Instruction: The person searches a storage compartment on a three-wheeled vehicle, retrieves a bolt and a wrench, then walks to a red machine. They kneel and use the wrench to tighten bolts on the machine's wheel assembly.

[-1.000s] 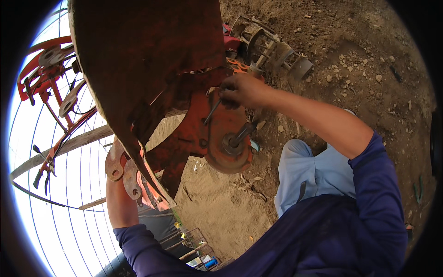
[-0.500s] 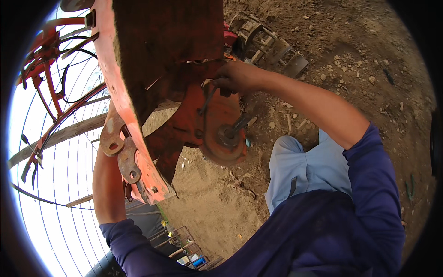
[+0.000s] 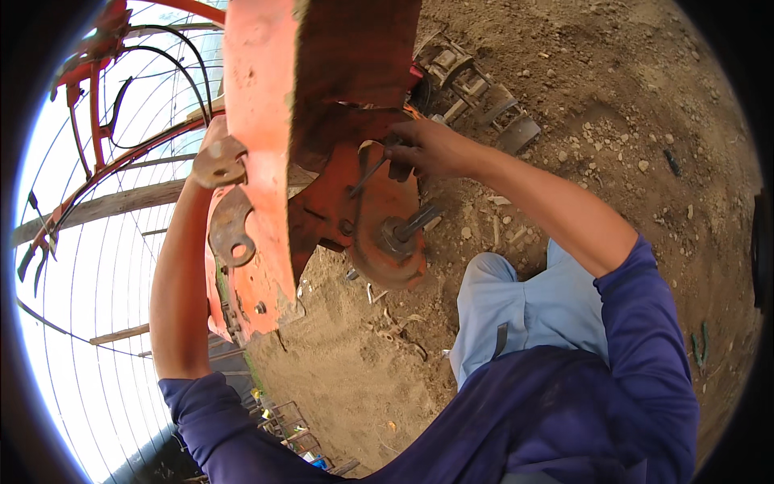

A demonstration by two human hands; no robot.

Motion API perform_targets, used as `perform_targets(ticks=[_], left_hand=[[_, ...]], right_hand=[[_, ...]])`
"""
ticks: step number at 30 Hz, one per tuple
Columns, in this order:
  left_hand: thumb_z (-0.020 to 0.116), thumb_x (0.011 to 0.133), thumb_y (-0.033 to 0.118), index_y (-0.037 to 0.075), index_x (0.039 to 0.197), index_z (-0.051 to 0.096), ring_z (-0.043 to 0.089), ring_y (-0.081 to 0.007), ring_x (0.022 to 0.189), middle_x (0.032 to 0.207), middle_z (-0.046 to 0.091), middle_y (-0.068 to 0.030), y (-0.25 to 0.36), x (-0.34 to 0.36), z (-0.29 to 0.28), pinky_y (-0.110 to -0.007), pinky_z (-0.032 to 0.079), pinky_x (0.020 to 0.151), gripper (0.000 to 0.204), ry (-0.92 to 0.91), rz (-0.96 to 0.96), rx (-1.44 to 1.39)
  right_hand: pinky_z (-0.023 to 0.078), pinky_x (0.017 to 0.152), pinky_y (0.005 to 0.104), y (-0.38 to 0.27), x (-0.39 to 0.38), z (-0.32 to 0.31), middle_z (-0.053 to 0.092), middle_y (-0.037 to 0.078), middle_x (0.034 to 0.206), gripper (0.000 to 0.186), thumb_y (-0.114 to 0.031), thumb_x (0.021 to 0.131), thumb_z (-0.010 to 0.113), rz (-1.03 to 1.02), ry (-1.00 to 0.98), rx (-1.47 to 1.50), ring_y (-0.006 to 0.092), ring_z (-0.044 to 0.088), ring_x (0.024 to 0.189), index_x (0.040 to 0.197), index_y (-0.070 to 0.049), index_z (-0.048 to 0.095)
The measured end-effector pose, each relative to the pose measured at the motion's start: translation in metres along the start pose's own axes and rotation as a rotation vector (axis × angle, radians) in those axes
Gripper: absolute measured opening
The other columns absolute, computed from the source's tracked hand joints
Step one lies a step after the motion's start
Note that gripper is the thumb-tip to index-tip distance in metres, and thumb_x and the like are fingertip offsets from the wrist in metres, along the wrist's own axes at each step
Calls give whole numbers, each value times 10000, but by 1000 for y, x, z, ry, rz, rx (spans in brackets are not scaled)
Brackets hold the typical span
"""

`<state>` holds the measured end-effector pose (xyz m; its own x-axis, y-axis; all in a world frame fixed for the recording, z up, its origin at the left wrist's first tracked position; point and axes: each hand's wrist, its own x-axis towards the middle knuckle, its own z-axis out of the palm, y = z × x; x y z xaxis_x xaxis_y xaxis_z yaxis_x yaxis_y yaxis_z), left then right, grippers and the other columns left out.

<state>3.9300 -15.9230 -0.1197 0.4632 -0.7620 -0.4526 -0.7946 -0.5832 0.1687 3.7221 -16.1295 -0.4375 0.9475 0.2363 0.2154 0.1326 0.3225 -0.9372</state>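
Note:
A large orange metal panel point(image 3: 258, 68), scraped and dented, rises through the middle, with rusty holed brackets point(image 3: 231, 230) on its face. Behind it is an orange housing point(image 3: 379, 260) with a round lower end and a steel shaft point(image 3: 415, 222) sticking out. My right hand point(image 3: 423, 148) is closed on a thin metal rod point(image 3: 367, 179) at the housing's top. My left hand point(image 3: 211, 133) is raised at the panel's left side; its fingers are mostly hidden behind the panel and upper bracket.
Orange framework with black hoses point(image 3: 97, 113) hangs at upper left before a pale cover on thin ribs and a wooden beam point(image 3: 97, 211). A dirty metal implement point(image 3: 459, 77) lies on stony soil point(image 3: 605, 105). A metal rack point(image 3: 286, 427) stands at lower left. My bent legs show below right.
My left arm has risen higher along the panel. The panel's pale orange face has come into fuller view and shifted right in the picture. My right hand stays near the housing's top.

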Motion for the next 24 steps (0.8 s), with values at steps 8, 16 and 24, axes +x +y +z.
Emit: perform_targets(ticks=[8,16,24], left_hand=[[625,957,199,-19,1207,655,661,-227,1036,1111,701,-122,-11,-43,23,-368,505,918,333,225,-203,66],[585,1050,272,-6,1328,666,646,-219,1173,1273,670,-127,144,-150,42,-367,496,1037,402,1016,-203,24],[707,960,483,26,883,639,601,-200,720,757,638,-96,217,-202,279,-323,475,608,469,1115,205,10]], right_hand=[[571,651,288,13,-2,1,760,45,945,418,-439,1074,575,149,43,195,128,731,798,1126,-38,679],[605,676,296,-11,2,8,750,111,981,542,-533,1041,588,216,146,56,156,738,791,1078,-5,704],[545,585,276,-5,15,13,710,55,767,463,-408,1079,572,168,196,123,130,676,633,941,-1,744]])
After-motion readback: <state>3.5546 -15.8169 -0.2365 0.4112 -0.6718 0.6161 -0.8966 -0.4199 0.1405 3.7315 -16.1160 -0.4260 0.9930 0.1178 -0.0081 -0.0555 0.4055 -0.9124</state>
